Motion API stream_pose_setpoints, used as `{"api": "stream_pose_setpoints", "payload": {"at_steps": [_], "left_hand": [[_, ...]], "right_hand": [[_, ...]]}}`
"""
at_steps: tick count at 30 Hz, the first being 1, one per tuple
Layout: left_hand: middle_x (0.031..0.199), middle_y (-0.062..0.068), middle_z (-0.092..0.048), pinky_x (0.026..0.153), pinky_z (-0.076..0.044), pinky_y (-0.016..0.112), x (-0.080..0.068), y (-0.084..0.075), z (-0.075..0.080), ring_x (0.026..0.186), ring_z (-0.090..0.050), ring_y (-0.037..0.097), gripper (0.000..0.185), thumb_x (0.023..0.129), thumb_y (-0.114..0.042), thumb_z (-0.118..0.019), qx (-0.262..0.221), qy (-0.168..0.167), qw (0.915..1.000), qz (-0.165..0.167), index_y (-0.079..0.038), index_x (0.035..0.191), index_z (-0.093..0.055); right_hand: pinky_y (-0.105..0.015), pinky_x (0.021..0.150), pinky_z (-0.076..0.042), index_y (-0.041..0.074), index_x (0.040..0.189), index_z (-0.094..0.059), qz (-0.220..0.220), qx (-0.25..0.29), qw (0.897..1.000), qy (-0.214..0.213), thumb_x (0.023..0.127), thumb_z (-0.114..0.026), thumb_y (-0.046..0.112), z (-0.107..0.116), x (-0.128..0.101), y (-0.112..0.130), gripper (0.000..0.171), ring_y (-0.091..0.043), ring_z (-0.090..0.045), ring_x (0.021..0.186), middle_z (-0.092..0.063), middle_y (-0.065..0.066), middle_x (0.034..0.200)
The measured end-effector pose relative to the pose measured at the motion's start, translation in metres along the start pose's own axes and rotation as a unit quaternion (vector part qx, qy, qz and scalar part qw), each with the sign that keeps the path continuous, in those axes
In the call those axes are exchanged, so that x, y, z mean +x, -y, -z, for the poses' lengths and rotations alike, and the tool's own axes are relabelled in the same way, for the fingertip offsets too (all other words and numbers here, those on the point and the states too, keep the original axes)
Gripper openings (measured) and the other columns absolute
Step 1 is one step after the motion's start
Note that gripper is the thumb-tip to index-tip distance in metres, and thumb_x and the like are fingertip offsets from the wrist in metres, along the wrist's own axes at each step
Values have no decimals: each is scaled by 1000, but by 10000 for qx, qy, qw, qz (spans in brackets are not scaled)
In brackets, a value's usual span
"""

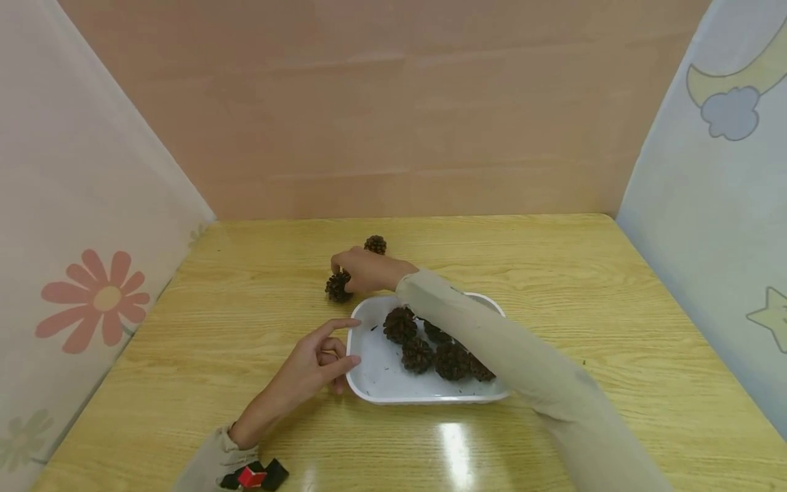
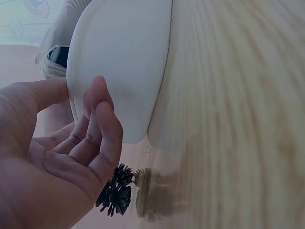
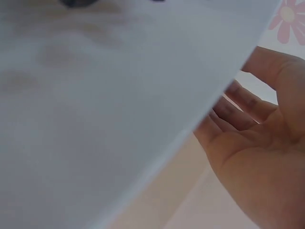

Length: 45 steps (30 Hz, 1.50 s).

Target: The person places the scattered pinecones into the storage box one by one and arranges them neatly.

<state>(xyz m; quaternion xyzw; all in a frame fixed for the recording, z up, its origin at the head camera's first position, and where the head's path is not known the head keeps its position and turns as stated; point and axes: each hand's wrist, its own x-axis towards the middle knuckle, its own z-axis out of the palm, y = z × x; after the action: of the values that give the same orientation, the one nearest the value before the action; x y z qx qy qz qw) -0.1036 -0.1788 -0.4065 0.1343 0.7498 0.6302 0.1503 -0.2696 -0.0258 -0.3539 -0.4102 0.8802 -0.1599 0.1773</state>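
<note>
My right hand reaches over the far left corner of a white tray and grips a brown pine cone on the table. In the right wrist view, the tray's edge covers my fingertips, so the cone is out of sight there. My left hand holds the tray's left side. Thumb and index finger lie at the rim, while the other fingers curl outside the wall. Several pine cones lie inside the tray, some partly covered by the right sleeve.
Another pine cone sits on the wooden table just beyond my right hand. A peach backdrop stands behind the table. Patterned panels rise on both sides, with a pink flower on the left one.
</note>
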Motion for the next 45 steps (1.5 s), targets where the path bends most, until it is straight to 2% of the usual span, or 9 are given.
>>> {"api": "stream_pose_setpoints", "payload": {"at_steps": [6,11,21,28,36,45], "left_hand": [[80,16,-60,54,-58,48,1,1,-1,56,-65,27,57,95,-17,-71,-20,11,10000,60,-11,146,-46],[80,15,-60,54,-59,47,2,2,-1,56,-65,26,57,95,-17,-71,20,-9,10000,60,-12,145,-46],[81,13,-60,55,-59,46,3,1,-1,57,-65,25,58,94,-16,-71,175,-74,9997,141,-12,146,-46],[81,15,-60,54,-59,44,3,2,0,56,-64,23,59,95,-15,-71,130,-54,9998,124,-11,147,-44],[81,20,-59,54,-59,45,4,2,0,56,-65,23,60,95,-16,-70,60,34,9999,88,-10,147,-43],[81,18,-60,53,-58,47,2,3,3,55,-65,25,61,95,-15,-70,33,42,10000,61,-8,148,-41]], "right_hand": [[-34,91,-50,13,133,-57,131,-35,9997,-217,99,-65,19,3,-5,2,36,-21,-51,120,-58,-4,131],[-32,89,-51,12,134,-57,249,0,9985,-492,97,-66,19,11,-12,1,38,-17,-58,110,-60,-4,127],[-28,86,-54,8,129,-59,546,347,9919,-1089,96,-66,14,28,-33,-1,34,-15,-65,103,-64,-7,124],[-30,88,-54,5,130,-59,645,461,9902,-1153,96,-67,12,29,-51,-2,36,-20,-65,105,-65,-9,124],[-34,91,-55,4,127,-60,720,392,9875,-1346,95,-69,11,31,-73,-8,35,-20,-66,107,-66,-10,123],[-36,89,-56,4,126,-61,872,434,9833,-1538,93,-72,14,29,-94,-8,36,-19,-65,107,-66,-8,123]]}}
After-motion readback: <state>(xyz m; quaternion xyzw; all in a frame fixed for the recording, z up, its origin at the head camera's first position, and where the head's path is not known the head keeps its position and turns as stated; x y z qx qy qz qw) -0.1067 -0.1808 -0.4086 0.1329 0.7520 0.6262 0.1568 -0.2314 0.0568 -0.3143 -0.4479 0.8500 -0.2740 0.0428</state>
